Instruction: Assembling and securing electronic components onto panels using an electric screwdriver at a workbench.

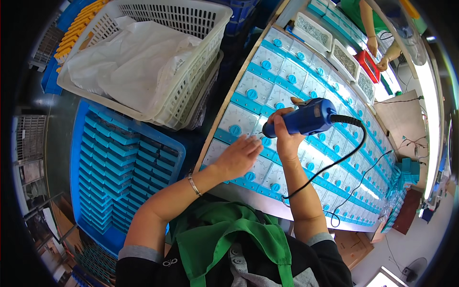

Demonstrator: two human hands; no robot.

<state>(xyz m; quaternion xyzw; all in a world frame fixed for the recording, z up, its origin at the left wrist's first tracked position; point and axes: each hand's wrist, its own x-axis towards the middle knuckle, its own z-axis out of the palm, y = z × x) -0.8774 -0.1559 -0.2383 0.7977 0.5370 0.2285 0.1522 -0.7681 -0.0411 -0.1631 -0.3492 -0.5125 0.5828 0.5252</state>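
My right hand [286, 136] is wrapped round a blue electric screwdriver [306, 118], whose black cord runs from its rear end and loops down past my forearm. The driver lies tilted, its front end pointing left toward my left hand [241, 157]. That hand rests with its fingers stretched out over a white-faced dial meter [237, 120] with a teal lower strip and a round blue knob. The fingertips are close to the driver's front end; the exact tip is hard to make out. Many similar meters [252, 93] stand in tight rows across the bench.
To the left stands a blue crate [78, 158] with stacked teal parts. Behind it, a white basket [191, 91] holds white plastic sheeting [138, 57]. White trays of small metal parts [311, 32] line the bench's far side, where another person's hands touch a red tray [367, 67].
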